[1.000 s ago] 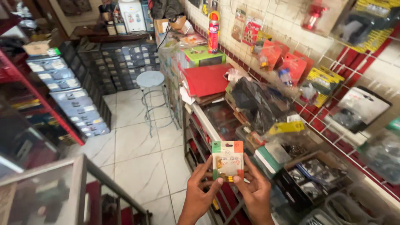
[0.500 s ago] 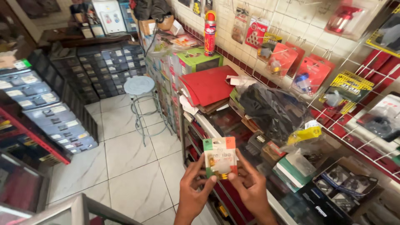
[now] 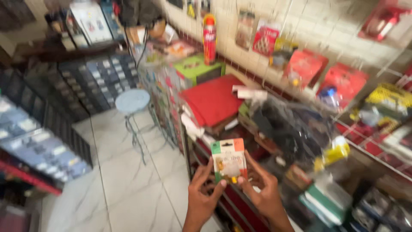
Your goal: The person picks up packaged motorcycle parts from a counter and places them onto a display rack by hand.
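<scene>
I hold a small blister card (image 3: 229,160) with a green, white and orange top and a brass-coloured part under clear plastic. My left hand (image 3: 203,194) grips its lower left corner and my right hand (image 3: 262,191) grips its lower right side. The card is upright in front of a crowded shop counter (image 3: 206,137). The picture is blurred.
A round grey stool (image 3: 132,101) stands on the white tile floor to the left. Stacked parts drawers (image 3: 38,146) line the left side. Red folders (image 3: 212,99), a green box (image 3: 195,68), a red spray can (image 3: 209,38) and bagged goods fill the counter; packaged items hang on the wall grid (image 3: 343,86).
The view has swung left and down and become blurred. Both hands keep the card, which now sits slightly higher and more to the centre of the picture.
</scene>
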